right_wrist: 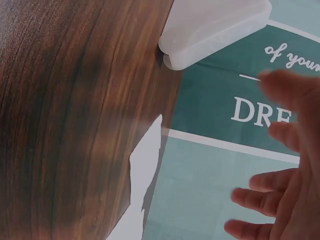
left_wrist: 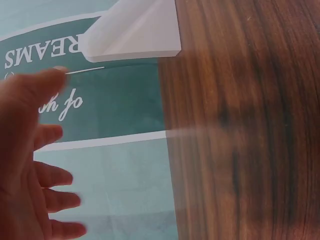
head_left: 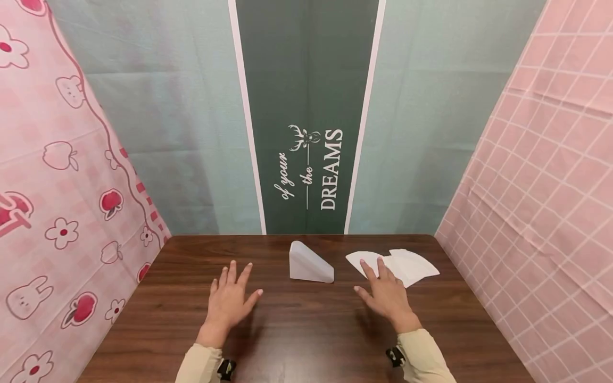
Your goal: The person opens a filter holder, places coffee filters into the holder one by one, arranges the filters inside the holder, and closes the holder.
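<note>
A white, translucent wedge-shaped holder [head_left: 308,266] stands on the table, between and beyond the two hands. To its right lie white fan-shaped paper sheets [head_left: 415,267], which look like cone coffee filters; two lobes show, partly overlapping. My left hand [head_left: 227,303] hovers over the left part of the table with its fingers spread, holding nothing. My right hand [head_left: 389,299] also has spread fingers and holds nothing; in the head view its fingertips cover part of the papers. The right wrist view shows the hand apart from both the holder [right_wrist: 215,32] and the papers [right_wrist: 145,167].
The dark wooden table [head_left: 287,330] ends at a green cloth backdrop [head_left: 306,69] with printed lettering. Pink cloths hang at the left [head_left: 72,175] and right [head_left: 541,202]. Each wrist wears a black strap near its sleeve.
</note>
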### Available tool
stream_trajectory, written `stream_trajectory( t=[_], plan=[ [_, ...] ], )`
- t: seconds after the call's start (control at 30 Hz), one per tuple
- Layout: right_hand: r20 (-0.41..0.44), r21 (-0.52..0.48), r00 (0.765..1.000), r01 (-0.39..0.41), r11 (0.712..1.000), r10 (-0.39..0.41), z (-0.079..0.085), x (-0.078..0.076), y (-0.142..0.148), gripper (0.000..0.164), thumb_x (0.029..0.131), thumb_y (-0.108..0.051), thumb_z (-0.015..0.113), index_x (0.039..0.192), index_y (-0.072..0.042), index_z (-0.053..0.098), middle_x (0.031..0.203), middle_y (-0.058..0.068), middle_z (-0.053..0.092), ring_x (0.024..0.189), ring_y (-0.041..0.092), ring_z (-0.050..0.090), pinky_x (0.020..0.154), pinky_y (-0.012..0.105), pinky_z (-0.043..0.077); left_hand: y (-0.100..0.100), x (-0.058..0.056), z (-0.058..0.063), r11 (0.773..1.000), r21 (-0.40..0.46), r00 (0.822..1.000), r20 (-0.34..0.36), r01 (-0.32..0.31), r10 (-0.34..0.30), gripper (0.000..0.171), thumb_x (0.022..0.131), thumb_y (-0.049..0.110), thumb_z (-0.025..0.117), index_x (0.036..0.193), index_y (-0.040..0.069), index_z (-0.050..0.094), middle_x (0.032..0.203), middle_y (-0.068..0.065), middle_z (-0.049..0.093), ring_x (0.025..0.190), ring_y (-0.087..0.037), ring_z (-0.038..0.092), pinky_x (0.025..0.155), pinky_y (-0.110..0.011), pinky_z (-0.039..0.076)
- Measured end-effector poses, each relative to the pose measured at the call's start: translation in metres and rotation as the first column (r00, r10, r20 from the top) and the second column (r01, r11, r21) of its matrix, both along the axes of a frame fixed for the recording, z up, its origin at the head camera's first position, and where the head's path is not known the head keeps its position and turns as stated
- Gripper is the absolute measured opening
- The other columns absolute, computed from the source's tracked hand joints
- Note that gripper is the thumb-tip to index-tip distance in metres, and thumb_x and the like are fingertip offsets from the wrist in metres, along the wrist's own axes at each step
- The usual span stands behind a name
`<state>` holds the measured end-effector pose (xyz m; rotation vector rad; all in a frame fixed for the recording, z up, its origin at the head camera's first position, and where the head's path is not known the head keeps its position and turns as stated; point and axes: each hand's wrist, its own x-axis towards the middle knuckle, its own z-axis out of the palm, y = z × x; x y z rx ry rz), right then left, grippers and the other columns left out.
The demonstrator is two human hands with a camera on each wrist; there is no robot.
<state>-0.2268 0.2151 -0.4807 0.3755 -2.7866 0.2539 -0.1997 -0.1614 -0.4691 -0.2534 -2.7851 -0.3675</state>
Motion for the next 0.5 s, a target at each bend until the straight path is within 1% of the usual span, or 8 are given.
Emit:
stream_trajectory(
  t=[0.1, 0.17, 0.27, 0.4, 0.5],
  plan=[
    [-0.044, 0.021, 0.999, -0.010, 1.000, 0.011, -0.0004, -0.0007, -0.0003, 0.051, 0.081, -0.036, 0.068, 0.124, -0.011, 0.057, 0.120, 0.030, 0.049, 0.099, 0.046, 0.053, 0.070, 0.060, 0.043, -0.0004, 0.0001, 0.0003, 0.999, -0.043, 0.999, -0.041, 0.006, -0.008, 0.053, 0.084, 0.040, 0.066, 0.126, 0.007, 0.057, 0.123, -0.026, 0.052, 0.108, -0.041, 0.052, 0.083, -0.058, 0.041],
    [-0.048, 0.042, 0.999, -0.006, 0.999, 0.008, -0.0003, -0.0009, -0.0002, 0.045, 0.079, -0.034, 0.070, 0.116, -0.010, 0.061, 0.110, 0.026, 0.055, 0.092, 0.043, 0.056, 0.067, 0.057, 0.045, -0.0004, 0.0001, 0.0004, 0.998, -0.059, 0.998, -0.059, 0.008, -0.012, 0.045, 0.083, 0.036, 0.068, 0.117, 0.006, 0.062, 0.112, -0.021, 0.059, 0.098, -0.037, 0.058, 0.076, -0.054, 0.045],
    [-0.037, 0.066, 0.999, 0.001, 0.998, 0.002, 0.0010, -0.0009, -0.0005, 0.042, 0.078, -0.034, 0.070, 0.112, -0.010, 0.063, 0.103, 0.022, 0.058, 0.087, 0.040, 0.057, 0.064, 0.055, 0.046, -0.0004, 0.0001, 0.0008, 0.998, -0.065, 0.997, -0.071, 0.007, -0.012, 0.039, 0.082, 0.034, 0.069, 0.110, 0.006, 0.066, 0.105, -0.017, 0.061, 0.091, -0.034, 0.060, 0.072, -0.051, 0.047],
    [-0.025, 0.067, 1.000, 0.000, 0.998, 0.002, 0.0021, -0.0008, -0.0008, 0.045, 0.078, -0.035, 0.070, 0.114, -0.009, 0.062, 0.104, 0.022, 0.058, 0.089, 0.040, 0.058, 0.066, 0.055, 0.046, -0.0006, 0.0000, 0.0015, 0.998, -0.063, 0.997, -0.071, 0.009, -0.013, 0.038, 0.081, 0.033, 0.070, 0.108, 0.007, 0.067, 0.103, -0.016, 0.062, 0.089, -0.033, 0.060, 0.069, -0.050, 0.048],
    [-0.032, 0.047, 0.999, -0.003, 0.999, 0.004, 0.0014, 0.0003, -0.0019, 0.046, 0.078, -0.034, 0.071, 0.115, -0.008, 0.061, 0.105, 0.022, 0.058, 0.090, 0.040, 0.058, 0.066, 0.055, 0.046, 0.0001, 0.0000, 0.0023, 0.998, -0.062, 0.998, -0.066, 0.011, -0.015, 0.038, 0.081, 0.032, 0.071, 0.109, 0.006, 0.066, 0.103, -0.016, 0.061, 0.089, -0.033, 0.060, 0.069, -0.050, 0.048]
  ],
)
